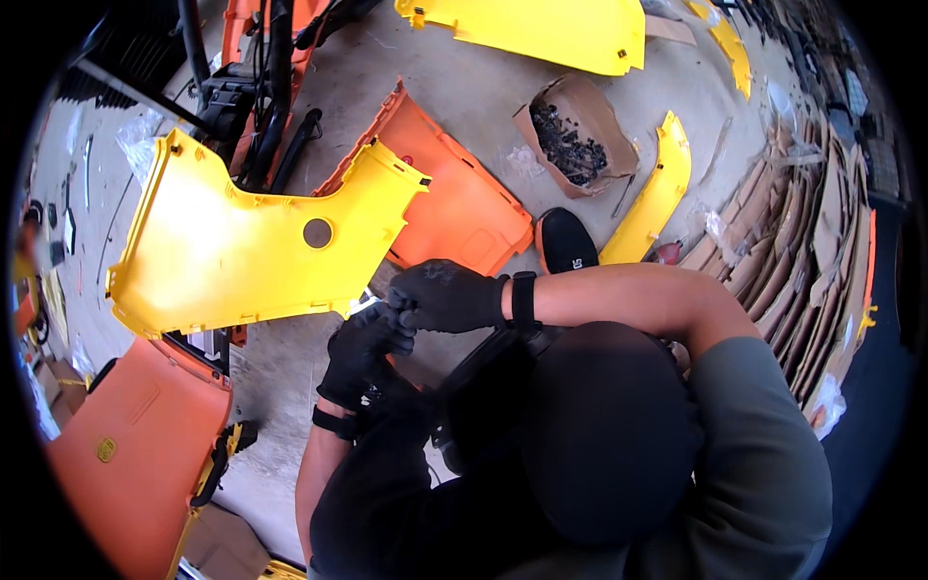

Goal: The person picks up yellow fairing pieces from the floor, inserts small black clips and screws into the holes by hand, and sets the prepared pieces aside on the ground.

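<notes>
My left hand (365, 356) and my right hand (447, 296), both in black gloves, meet at the lower right corner of a large yellow molded panel (237, 256). Their fingers are bent and closed close together. A small white, shiny thing (363, 304) shows between the fingertips and the panel's edge; its kind is too small to tell. The panel has a round dark hole and small tabs along its rim. Behind it an orange panel (464, 208) lies on the floor.
A cardboard box (611, 159) of small black parts stands ahead, beside a curved yellow strip (659, 188) and a dark shoe (565, 242). Flattened cardboard (788, 256) is stacked at right. A black tubular frame (274, 106) rises far left; another orange panel (145, 445) is near left.
</notes>
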Action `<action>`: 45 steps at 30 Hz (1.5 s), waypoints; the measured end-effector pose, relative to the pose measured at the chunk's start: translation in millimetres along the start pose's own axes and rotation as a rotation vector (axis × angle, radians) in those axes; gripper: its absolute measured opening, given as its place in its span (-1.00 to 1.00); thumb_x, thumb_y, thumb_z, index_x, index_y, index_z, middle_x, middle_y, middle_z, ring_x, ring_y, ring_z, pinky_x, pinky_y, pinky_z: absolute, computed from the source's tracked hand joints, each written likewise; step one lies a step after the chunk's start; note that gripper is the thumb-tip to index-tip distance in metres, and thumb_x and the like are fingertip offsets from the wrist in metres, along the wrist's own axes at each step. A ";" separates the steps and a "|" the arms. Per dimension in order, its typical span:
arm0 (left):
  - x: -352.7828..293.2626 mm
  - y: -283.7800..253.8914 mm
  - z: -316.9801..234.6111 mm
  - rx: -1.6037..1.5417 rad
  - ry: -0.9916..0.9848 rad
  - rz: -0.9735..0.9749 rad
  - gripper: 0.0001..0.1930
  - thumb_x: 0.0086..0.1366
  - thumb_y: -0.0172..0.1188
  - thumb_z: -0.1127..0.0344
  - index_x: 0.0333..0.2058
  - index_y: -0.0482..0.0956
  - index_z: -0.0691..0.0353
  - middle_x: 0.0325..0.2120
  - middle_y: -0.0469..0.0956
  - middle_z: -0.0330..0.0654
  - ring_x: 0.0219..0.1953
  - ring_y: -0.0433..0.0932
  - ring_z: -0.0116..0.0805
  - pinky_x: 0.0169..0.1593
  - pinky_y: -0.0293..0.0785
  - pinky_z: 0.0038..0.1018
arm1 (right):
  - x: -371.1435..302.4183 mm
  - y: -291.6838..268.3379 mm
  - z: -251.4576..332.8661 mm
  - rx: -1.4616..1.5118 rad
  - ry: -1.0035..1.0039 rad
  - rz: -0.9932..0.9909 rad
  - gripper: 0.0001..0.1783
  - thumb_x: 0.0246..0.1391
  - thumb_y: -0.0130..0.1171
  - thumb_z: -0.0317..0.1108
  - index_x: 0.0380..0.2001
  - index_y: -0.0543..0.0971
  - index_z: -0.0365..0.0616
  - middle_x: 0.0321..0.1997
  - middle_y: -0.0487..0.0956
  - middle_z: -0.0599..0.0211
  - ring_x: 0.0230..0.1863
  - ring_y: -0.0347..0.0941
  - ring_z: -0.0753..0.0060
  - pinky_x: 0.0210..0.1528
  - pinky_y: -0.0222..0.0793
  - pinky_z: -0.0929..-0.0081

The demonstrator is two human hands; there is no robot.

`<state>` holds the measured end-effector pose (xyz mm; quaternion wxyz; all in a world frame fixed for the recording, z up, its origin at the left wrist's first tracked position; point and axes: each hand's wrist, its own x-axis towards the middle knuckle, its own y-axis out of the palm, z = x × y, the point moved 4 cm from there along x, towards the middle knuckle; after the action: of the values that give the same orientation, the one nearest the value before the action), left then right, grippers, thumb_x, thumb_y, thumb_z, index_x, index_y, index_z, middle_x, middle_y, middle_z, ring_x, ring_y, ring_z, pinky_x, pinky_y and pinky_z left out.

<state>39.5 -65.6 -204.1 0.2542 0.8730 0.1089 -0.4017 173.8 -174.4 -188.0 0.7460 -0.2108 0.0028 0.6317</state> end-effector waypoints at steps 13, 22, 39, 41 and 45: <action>2.3 -7.1 7.3 -0.022 -0.019 0.010 -0.74 0.36 -0.01 0.35 -0.07 0.47 0.40 -0.36 0.58 -0.13 -0.37 0.57 -0.38 -0.22 0.50 -0.50 | 1.7 7.1 -2.2 -0.203 -0.143 -0.036 -0.70 -0.11 0.21 -0.36 -0.25 0.47 -0.20 -0.36 0.53 0.05 -0.27 0.47 -0.04 -0.19 0.38 0.19; 1.2 -6.1 6.8 0.016 0.013 0.051 -0.76 0.36 -0.01 0.32 -0.13 0.49 0.37 -0.37 0.57 -0.16 -0.37 0.55 -0.41 -0.24 0.49 -0.52 | 0.8 9.6 -2.9 -0.215 -0.266 -0.025 -0.69 -0.13 0.20 -0.38 -0.25 0.45 -0.19 -0.35 0.51 0.02 -0.27 0.47 -0.04 -0.19 0.39 0.20; 1.3 -4.7 2.2 0.055 -0.017 0.043 -0.81 0.35 0.03 0.29 -0.22 0.48 0.30 -0.47 0.52 -0.23 -0.43 0.50 -0.46 -0.29 0.44 -0.55 | 3.1 1.1 -5.4 -0.090 -0.198 -0.001 -0.79 -0.11 0.20 -0.39 -0.36 0.45 -0.17 -0.41 0.51 0.03 -0.30 0.45 -0.07 -0.25 0.35 0.15; 1.2 -4.2 2.8 0.057 -0.009 0.036 -0.77 0.33 0.07 0.25 -0.18 0.46 0.31 -0.48 0.51 -0.24 -0.45 0.50 -0.45 -0.30 0.45 -0.55 | 2.4 2.3 -7.1 -0.064 -0.161 0.018 -0.78 -0.12 0.21 -0.38 -0.36 0.45 -0.17 -0.41 0.50 0.03 -0.30 0.44 -0.06 -0.24 0.35 0.16; -0.8 -2.1 -0.2 0.022 -0.019 0.033 -0.79 0.34 0.06 0.25 -0.21 0.47 0.29 -0.46 0.54 -0.22 -0.44 0.52 -0.44 -0.28 0.46 -0.53 | 4.1 1.2 -12.2 -0.007 -0.077 0.033 -0.75 -0.12 0.24 -0.32 -0.36 0.46 -0.15 -0.42 0.51 0.08 -0.30 0.45 -0.02 -0.24 0.34 0.18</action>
<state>38.3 -63.7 -204.2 0.2523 0.8735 0.0875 -0.4071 176.7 -174.3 -200.5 0.7342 -0.1887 -0.0246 0.6517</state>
